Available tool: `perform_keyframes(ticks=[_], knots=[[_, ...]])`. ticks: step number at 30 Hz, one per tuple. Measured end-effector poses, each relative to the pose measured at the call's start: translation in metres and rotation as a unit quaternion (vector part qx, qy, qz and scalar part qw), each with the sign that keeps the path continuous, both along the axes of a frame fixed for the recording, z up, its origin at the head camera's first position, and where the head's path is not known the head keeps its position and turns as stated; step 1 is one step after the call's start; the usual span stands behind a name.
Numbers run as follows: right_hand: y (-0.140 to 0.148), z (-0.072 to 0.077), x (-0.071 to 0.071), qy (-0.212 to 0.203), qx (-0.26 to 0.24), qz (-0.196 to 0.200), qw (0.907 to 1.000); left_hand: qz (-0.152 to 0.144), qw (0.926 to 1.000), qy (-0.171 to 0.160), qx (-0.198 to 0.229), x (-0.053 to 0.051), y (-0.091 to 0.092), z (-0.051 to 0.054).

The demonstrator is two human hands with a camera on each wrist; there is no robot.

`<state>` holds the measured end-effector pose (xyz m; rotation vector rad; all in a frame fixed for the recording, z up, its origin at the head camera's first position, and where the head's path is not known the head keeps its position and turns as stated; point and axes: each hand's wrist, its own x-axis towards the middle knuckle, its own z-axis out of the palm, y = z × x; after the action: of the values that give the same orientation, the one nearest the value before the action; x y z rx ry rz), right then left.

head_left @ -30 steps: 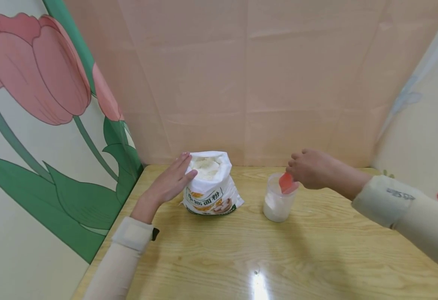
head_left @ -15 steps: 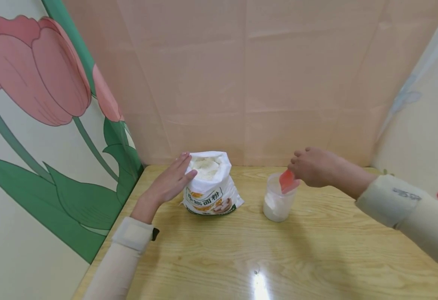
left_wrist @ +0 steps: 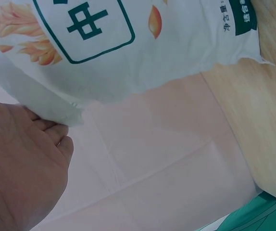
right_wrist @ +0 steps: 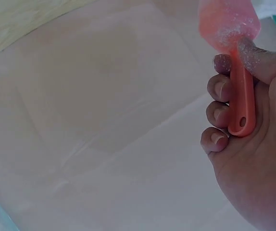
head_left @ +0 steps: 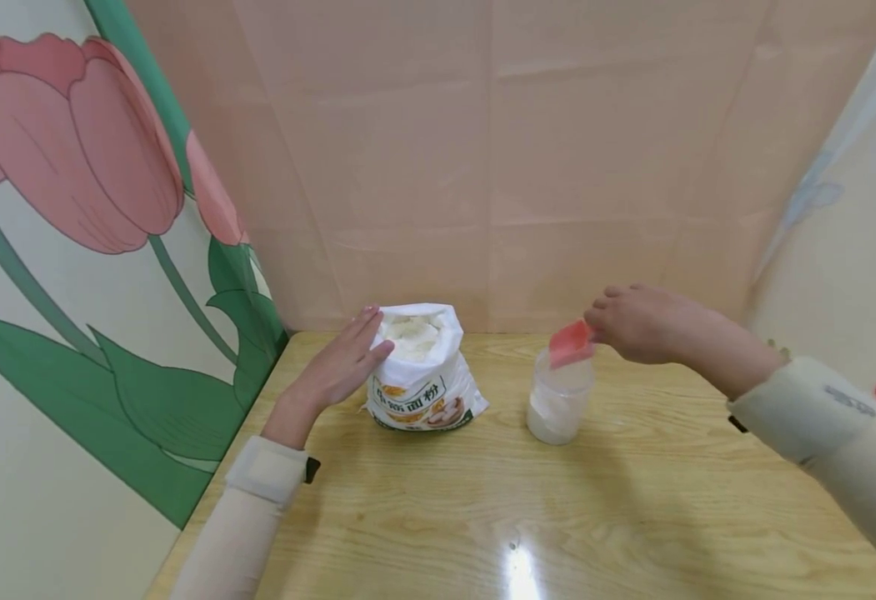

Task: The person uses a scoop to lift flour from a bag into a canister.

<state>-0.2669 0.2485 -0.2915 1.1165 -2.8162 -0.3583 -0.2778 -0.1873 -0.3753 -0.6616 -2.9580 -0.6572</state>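
A white flour bag (head_left: 426, 400) stands upright with its top open and white flour (head_left: 411, 336) showing inside. My left hand (head_left: 336, 362) rests against the bag's left rim, fingers mostly straight; in the left wrist view the hand (left_wrist: 25, 159) touches the bag's edge (left_wrist: 157, 62). To the right is a clear plastic container (head_left: 555, 408), partly filled with white powder. Over its mouth my right hand (head_left: 643, 323) holds a red scoop (head_left: 571, 343). The right wrist view shows the hand's (right_wrist: 258, 154) fingers curled round the scoop's handle (right_wrist: 242, 96), with powder on thumb and scoop.
Both vessels stand near the back of a wooden table (head_left: 438, 517). Behind it hangs a pinkish sheet (head_left: 483, 167). A wall with painted tulips (head_left: 70, 150) borders the left, and a pale wall (head_left: 850, 275) the right.
My right hand has moved up and to the right, and the scoop has risen from inside the container's mouth, turning flatter. My left hand and the bag have stayed in place.
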Motion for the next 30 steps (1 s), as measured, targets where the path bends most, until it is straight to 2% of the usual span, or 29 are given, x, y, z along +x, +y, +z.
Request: perform_keyframes(ticks=[6, 14, 18, 23, 30], knots=[[0.007, -0.004, 0.000, -0.009, -0.078, -0.005, 0.9969, 0.002, 1.0000, -0.001, 0.005, 0.001, -0.001, -0.002], [0.012, -0.023, -0.005, -0.030, -0.147, -0.031, 0.9882, 0.002, 1.0000, 0.001, 0.005, 0.000, -0.002, -0.002], [0.006, -0.032, -0.008, -0.037, -0.179, -0.029, 0.9828, 0.003, 1.0000, 0.000, 0.004, -0.001, -0.003, -0.002], [-0.005, -0.039, -0.010, -0.044, -0.207, -0.014, 0.9772, 0.002, 1.0000, 0.000, 0.007, -0.001, -0.004, -0.001], [-0.018, -0.041, -0.010, -0.055, -0.221, -0.016, 0.9737, 0.003, 0.9999, 0.000, 0.011, -0.001, -0.005, -0.001]])
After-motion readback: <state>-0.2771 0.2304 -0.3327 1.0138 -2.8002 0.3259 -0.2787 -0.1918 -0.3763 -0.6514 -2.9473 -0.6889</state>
